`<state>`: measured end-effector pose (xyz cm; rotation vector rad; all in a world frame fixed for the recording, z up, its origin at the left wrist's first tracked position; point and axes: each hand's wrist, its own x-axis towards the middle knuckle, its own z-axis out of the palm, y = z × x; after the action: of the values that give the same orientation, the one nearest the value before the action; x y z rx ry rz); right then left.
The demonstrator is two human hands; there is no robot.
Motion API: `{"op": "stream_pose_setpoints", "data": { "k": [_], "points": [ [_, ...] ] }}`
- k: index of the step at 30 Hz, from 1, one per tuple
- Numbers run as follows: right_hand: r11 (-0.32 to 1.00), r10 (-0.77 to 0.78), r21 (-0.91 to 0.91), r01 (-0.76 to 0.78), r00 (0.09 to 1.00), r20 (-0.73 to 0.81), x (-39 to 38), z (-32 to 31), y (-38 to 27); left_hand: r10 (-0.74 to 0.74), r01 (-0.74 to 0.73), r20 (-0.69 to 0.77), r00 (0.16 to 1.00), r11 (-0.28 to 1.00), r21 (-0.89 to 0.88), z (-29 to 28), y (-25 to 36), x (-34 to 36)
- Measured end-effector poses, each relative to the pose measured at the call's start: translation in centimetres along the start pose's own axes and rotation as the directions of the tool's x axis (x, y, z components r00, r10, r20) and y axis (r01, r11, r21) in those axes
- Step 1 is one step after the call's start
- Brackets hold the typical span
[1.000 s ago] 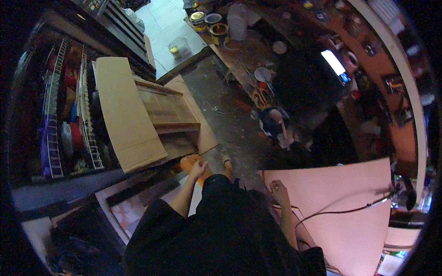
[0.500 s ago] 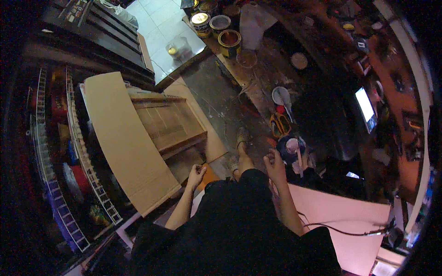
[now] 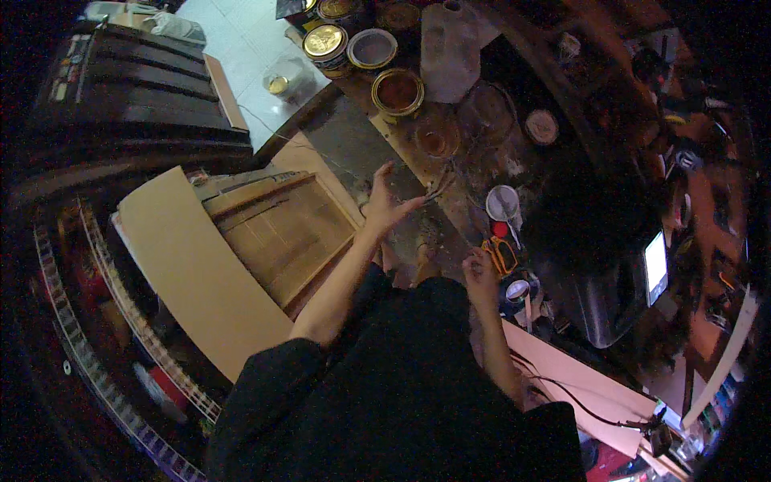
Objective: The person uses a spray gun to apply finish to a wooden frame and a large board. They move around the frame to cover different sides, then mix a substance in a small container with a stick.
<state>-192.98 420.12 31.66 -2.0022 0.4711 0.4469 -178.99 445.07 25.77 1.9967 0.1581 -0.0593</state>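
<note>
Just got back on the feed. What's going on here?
The person's left hand is open with the fingers spread, apparently empty, held above the floor between a wooden panel and a group of tins. The right hand is loosely curled near the orange-handled scissors; whether it holds anything is unclear. A long sheet of cardboard runs along the panel's left side.
</note>
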Motion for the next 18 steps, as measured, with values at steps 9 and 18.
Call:
{"op": "stream_pose_setpoints", "data": {
  "k": [9,18],
  "points": [
    [0.987,0.126,-0.052,-0.151,0.938,-0.323,-3.4,4.2,-0.3,0.032,-0.025,0.112,0.993,0.997,-0.069,6.7,0.0,8.6],
    [0.981,0.196,0.065,-0.185,0.915,-0.353,0.2,10.3,-3.9,-0.128,0.295,0.32,0.939,0.778,-0.555,0.6,2.3,8.1]
  ]
}}
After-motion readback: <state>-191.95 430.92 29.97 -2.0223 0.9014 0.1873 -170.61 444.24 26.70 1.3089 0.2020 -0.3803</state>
